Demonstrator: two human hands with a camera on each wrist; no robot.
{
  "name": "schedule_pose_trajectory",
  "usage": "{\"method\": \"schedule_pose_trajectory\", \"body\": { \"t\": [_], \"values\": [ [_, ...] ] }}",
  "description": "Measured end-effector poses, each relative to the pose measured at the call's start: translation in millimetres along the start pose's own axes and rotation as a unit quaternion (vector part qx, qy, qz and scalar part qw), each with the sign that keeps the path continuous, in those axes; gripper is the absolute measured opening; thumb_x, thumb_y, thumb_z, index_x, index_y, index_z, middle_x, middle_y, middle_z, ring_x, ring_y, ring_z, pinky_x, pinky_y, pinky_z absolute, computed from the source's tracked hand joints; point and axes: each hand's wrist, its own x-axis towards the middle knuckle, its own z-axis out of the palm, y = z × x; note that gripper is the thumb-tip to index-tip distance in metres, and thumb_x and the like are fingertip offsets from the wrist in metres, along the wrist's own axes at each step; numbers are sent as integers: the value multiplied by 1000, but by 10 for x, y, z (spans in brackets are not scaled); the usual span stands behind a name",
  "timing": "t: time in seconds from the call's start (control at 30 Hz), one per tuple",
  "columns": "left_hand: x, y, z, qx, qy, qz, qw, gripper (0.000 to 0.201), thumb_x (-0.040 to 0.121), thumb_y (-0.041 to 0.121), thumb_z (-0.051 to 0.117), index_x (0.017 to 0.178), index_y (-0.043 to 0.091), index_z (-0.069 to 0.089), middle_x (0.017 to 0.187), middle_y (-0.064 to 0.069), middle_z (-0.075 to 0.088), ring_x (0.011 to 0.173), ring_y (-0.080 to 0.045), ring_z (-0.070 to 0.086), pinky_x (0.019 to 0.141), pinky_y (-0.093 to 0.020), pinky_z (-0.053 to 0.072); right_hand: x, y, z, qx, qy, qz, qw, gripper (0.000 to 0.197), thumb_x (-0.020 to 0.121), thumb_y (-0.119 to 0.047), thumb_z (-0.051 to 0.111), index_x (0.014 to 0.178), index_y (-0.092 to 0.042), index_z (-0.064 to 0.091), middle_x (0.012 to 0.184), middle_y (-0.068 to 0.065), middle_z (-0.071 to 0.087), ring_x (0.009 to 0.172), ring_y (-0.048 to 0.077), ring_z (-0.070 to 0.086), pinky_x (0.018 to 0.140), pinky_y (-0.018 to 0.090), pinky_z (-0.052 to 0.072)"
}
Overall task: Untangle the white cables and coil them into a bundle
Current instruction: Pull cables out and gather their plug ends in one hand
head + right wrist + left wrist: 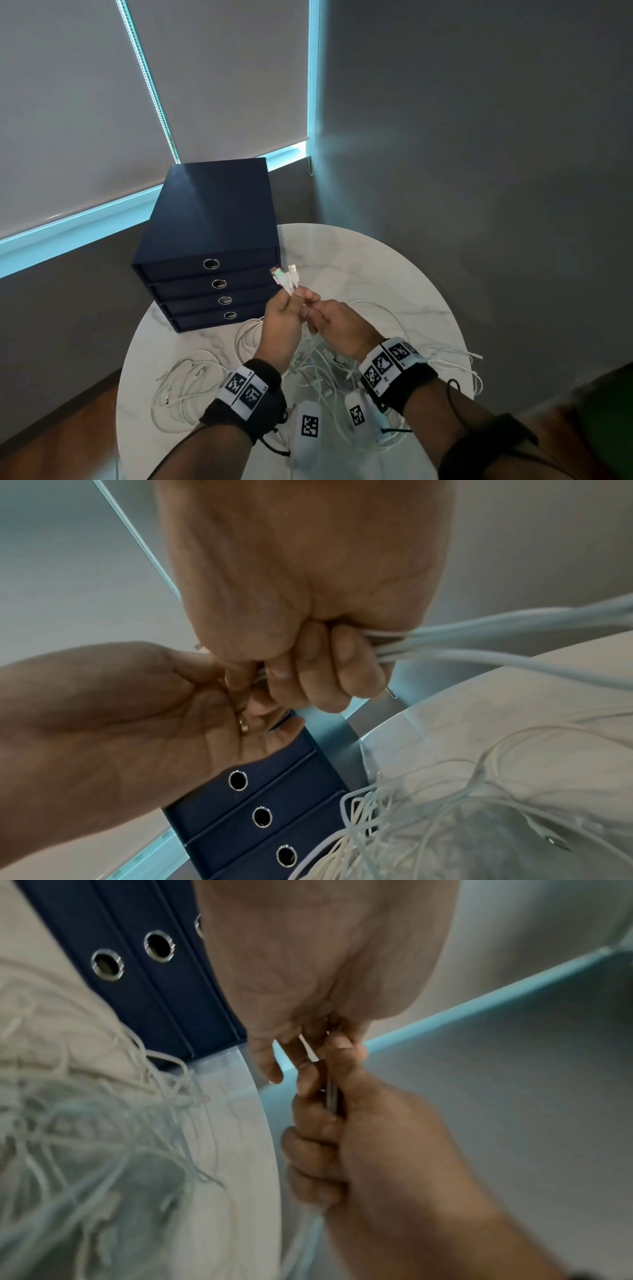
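Both hands meet above the round marble counter (394, 274), just in front of the navy drawer box (212, 246) that stands on the counter's far left part. The left hand (281, 322) pinches a cluster of white cables (191, 387) just below their connector ends (284, 275), which stick up beside the drawer box's top drawer. The right hand (339, 322) is curled tightly around the same strands right next to the left hand; the right wrist view shows its fingers (308, 669) wrapped over several cords that trail off to the side. The rest of the cables lie in a loose, tangled heap on the counter in front of the drawer box, below both wrists, with loops spreading toward the counter's near and side edges. Black wristbands with printed square markers sit on both wrists.
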Motion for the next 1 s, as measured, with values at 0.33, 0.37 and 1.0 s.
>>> {"method": "schedule_pose_trajectory", "body": {
  "t": [0.33,0.37,1.0],
  "values": [
    [307,331,-417,-322,96,-81,938,32,106,12,29,79,16,47,50,8,30,40,-7,25,39,-20,26,-366,1094,-720,-216,-67,148,963,46,91,-67,44,65,-29,51,73,-10,54,78,16,57,77,33,48],
    [324,340,-467,-323,90,-82,938,33,106,14,29,78,16,47,50,8,29,39,-7,24,38,-20,24,-453,1249,-822,-225,-51,182,956,43,91,-63,47,63,-30,51,73,-10,54,81,19,60,77,32,47],
    [39,-284,-137,-158,40,-165,973,31,106,11,37,78,12,49,47,8,34,36,-6,26,37,-16,22,-974,1526,-884,-268,-248,340,867,40,74,-43,78,109,-27,65,117,-2,63,109,19,60,83,23,44]
  ]
}}
